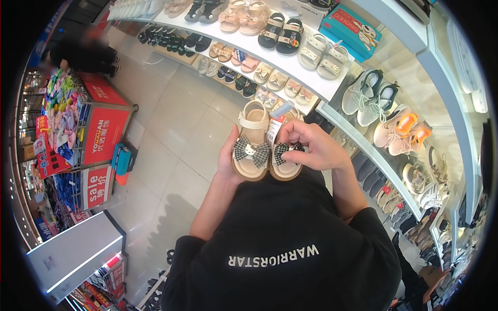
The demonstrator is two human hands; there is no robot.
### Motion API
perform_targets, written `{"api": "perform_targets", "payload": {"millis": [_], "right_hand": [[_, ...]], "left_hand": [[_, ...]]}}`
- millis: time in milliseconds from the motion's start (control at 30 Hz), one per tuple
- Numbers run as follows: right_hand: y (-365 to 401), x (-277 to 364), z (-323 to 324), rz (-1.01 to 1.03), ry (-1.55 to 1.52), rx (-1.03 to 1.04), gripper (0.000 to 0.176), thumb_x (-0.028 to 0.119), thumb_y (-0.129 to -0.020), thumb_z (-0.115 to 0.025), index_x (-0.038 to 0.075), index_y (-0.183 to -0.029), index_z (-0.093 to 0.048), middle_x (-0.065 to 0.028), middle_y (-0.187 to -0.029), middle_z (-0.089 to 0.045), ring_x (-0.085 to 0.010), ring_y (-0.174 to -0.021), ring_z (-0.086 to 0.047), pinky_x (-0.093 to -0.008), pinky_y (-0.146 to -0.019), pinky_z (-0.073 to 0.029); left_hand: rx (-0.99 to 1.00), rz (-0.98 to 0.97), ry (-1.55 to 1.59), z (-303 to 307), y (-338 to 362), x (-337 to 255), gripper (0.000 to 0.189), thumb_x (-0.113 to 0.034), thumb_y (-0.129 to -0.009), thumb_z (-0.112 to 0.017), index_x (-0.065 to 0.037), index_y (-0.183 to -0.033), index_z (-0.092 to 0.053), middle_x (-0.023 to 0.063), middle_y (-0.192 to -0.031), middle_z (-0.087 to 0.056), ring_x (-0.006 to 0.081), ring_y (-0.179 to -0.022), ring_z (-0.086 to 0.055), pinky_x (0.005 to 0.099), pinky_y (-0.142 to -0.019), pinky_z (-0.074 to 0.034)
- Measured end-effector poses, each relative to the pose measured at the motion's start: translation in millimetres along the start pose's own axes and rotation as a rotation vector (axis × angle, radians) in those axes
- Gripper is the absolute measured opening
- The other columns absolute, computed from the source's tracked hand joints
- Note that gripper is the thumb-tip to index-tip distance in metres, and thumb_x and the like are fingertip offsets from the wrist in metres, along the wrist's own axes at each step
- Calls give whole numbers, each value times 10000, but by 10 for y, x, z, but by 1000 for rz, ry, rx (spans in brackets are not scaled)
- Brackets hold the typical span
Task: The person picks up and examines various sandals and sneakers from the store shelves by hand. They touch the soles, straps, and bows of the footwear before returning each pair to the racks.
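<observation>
A pair of cream child's sandals with black-and-white checked bows (pixel 252 137) sits near centre, heels at 12 o'clock, toes at 6, insoles up, apparently so both bows face the wearer. From 9 o'clock, the bare left hand (pixel 228 161) grips the outer side, thumb along the edge; its other fingers are hidden, their spread untellable. From 3 o'clock, the bare right hand (pixel 317 146) pinches the nearer bow between thumb and forefinger.

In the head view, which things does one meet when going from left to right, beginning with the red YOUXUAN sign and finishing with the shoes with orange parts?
Red YOUXUAN sign → left hand → fully visible held sandal → right hand → shoes with orange parts.
</observation>
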State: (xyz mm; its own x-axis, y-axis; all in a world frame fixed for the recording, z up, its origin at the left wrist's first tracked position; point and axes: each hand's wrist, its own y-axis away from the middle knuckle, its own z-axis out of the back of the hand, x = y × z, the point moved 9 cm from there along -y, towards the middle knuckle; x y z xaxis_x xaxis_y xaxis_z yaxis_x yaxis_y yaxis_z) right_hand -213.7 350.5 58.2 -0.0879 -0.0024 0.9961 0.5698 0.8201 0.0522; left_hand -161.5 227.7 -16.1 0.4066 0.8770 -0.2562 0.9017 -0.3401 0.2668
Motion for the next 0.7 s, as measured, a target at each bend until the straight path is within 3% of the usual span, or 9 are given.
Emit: {"api": "perform_targets", "payload": {"millis": [67,133,233,333,433,700], "right_hand": [[-16,-47,-7,-11,15,5,310,4,-820,-780,-5,-1055,-579,-64,-982,-682,-109,-901,-639,-266,-855,-517],[-26,60,33,152,134,-81,287,65,-801,-781,18,-1021,-602,-51,-928,-700,-137,-871,-685,-274,-789,-520],[-41,86,56,216,154,-125,274,65,-788,-784,21,-999,-615,-55,-913,-710,-148,-858,-700,-273,-773,-525],[-33,55,78,130,121,-176,296,66,-777,-788,28,-1017,-621,-66,-879,-716,-163,-816,-709,-272,-759,-527],[-39,127,79,227,210,-201,277,64,-778,-784,33,-989,-607,-76,-852,-714,-177,-786,-718,-270,-741,-526],[-46,187,69,191,277,-197,274,59,-788,-773,40,-962,-562,-72,-826,-709,-200,-800,-732,-282,-719,-517]], "left_hand": [[-11,-9,-1,0,-6,-26,624,-482,-1076,-275,-15,-1472,-395,176,-1380,-560,292,-1226,-591,448,-1036,-498],[-8,-17,-3,16,-17,-49,622,-483,-1075,-277,-18,-1471,-397,175,-1378,-562,291,-1223,-593,447,-1035,-498],[-1,-27,-1,-8,-33,-79,618,-482,-1075,-280,-23,-1470,-401,172,-1373,-566,289,-1217,-595,445,-1033,-499],[-12,-31,-10,-36,-34,-100,613,-479,-1075,-280,-26,-1468,-405,168,-1367,-571,286,-1213,-597,443,-1030,-499],[-34,-35,-37,-32,-38,-104,609,-476,-1076,-279,-27,-1466,-408,163,-1362,-574,283,-1213,-598,444,-1029,-499],[-81,-58,-71,4,-33,-126,609,-479,-1075,-279,-25,-1459,-414,161,-1347,-587,280,-1188,-614,439,-1010,-515]]}}
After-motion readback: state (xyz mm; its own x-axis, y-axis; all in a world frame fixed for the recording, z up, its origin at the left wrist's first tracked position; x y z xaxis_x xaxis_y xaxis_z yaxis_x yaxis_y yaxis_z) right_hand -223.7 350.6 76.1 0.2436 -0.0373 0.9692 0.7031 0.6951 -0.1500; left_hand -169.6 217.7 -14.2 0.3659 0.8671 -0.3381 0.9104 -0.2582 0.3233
